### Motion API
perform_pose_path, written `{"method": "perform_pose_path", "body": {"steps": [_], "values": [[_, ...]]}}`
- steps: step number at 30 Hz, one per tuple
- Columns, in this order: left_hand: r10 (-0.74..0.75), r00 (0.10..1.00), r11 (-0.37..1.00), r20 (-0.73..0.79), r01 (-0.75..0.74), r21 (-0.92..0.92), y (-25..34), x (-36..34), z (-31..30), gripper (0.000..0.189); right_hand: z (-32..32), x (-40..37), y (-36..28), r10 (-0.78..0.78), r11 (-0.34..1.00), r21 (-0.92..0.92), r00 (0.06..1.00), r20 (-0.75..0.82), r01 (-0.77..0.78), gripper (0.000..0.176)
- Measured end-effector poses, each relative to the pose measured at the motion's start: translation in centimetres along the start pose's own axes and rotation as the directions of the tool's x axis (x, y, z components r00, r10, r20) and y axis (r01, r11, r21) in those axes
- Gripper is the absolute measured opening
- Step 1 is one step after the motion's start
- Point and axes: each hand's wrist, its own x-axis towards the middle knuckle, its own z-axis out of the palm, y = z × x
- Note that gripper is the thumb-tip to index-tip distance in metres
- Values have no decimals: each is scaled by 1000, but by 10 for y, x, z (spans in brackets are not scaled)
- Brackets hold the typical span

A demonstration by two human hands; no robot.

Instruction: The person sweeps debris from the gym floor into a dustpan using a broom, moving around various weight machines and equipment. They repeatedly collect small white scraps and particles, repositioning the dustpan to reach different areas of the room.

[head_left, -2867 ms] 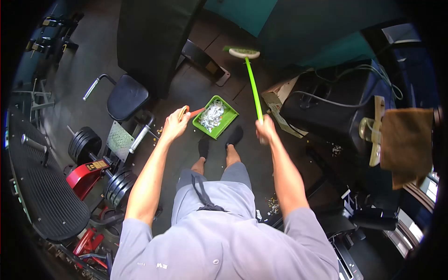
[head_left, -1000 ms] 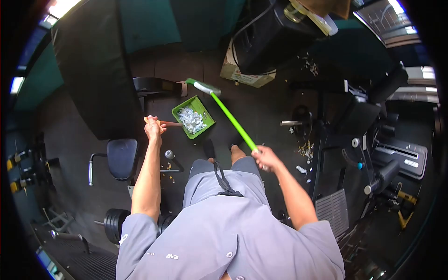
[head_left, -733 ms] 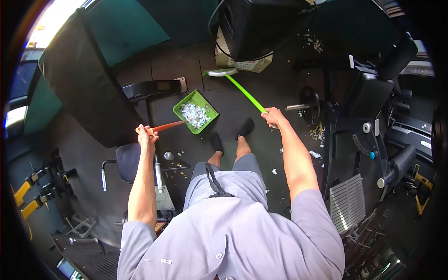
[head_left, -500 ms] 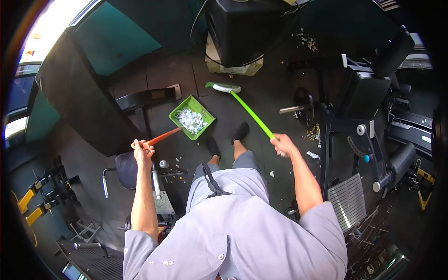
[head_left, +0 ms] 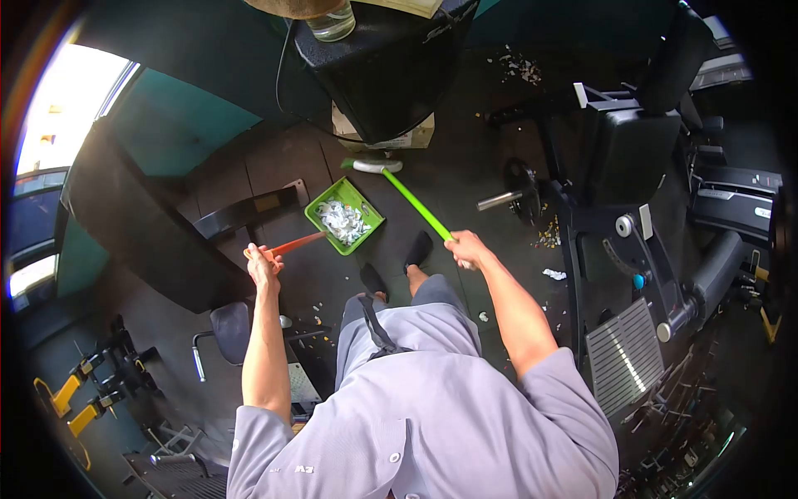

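My left hand (head_left: 264,259) is closed on the orange handle (head_left: 298,244) of a green dustpan (head_left: 376,220). White scraps (head_left: 342,221) are heaped inside the pan, which rests on the dark floor. Wrapped round the bright green stick of a broom (head_left: 420,208) is my right hand (head_left: 467,249). The broom's white and green head (head_left: 372,165) lies just beyond the dustpan's far edge, close to the foot of a black box-shaped object (head_left: 378,75).
Scattered debris (head_left: 522,66) lies at the far right, with more bits (head_left: 549,233) beside a weight plate (head_left: 522,191). Gym machines (head_left: 615,158) stand on the right. A padded bench (head_left: 150,224) and a small seat (head_left: 230,333) are on the left. White scraps (head_left: 554,274) dot the floor.
My right hand and the broom have moved left, bringing the broom head nearer the dustpan. The camera view has shifted, showing more of the black box-shaped object's top.
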Motion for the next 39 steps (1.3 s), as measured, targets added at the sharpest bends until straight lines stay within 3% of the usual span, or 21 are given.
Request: {"method": "perform_pose_path", "body": {"steps": [5,7,11,15,19,21,24,25,29,32,35,37,39], "values": [[-9,999,1000,35,9,7,18,15,5,46,-33,-101,34,47,964,255,993,111,-75,28],[-7,999,1000,38,7,3,20,23,6,47,-53,-129,38,98,984,147,995,20,-99,35],[-3,999,1000,54,4,-31,28,46,11,49,-71,-150,1,106,994,-12,987,-119,-108,33],[-2,999,1000,51,2,-8,40,66,26,50,-38,-93,-5,146,977,-115,956,-254,-180,28],[-14,1000,999,18,14,35,45,78,54,51,23,-23,-10,139,979,-97,938,-318,-178,32],[-2,1000,1000,23,1,24,49,82,66,50,58,3,-16,223,974,17,936,-273,-227,33],[-4,999,999,32,2,49,60,87,71,49,109,5,-25,144,967,-157,941,-308,-199,31],[-11,1000,999,20,10,45,61,90,73,49,104,-25,-47,180,980,-56,968,-174,-193,28],[-18,1000,999,17,17,34,63,100,66,48,122,-72,-29,113,993,46,966,-233,-105,23],[27,999,1000,34,-27,8,60,102,57,50,119,-110,-28,193,978,129,934,-299,-161,22],[-7,999,998,51,10,-57,71,110,52,51,118,-93,-26,177,979,159,926,-334,-130,19],[-24,999,1000,48,24,2,79,122,49,50,123,-49,-26,158,985,132,901,-404,-113,20],[-36,993,999,109,35,13,73,142,50,50,129,-22,-63,297,944,261,872,-389,-205,21]]}}
